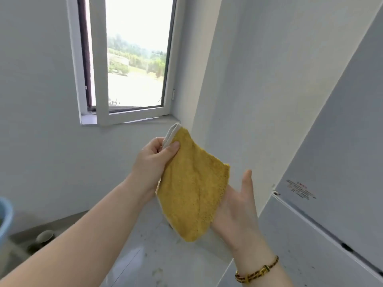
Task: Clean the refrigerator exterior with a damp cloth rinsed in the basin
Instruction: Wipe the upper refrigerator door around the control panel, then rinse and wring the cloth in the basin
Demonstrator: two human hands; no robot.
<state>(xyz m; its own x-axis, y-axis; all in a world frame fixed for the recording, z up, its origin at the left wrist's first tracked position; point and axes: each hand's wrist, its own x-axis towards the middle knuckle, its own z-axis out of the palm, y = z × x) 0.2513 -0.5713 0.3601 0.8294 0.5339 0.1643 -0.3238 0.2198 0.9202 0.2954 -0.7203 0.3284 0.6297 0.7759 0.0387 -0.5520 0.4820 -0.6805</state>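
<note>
A yellow cloth (193,187) with a white backing hangs in front of me at mid-frame. My left hand (154,162) pinches its upper corner between thumb and fingers. My right hand (238,206) lies flat and open under the cloth's lower right part, palm up, thumb raised. The white refrigerator (323,183) fills the right side, its side panel and front doors running away from me, with a small red label on the upper door. The blue basin's rim (5,218) shows at the left edge.
An open window (132,59) with a white frame is in the wall ahead. A pale tiled floor (157,255) lies below. A small round bowl (44,237) sits on the floor at the lower left, near the basin.
</note>
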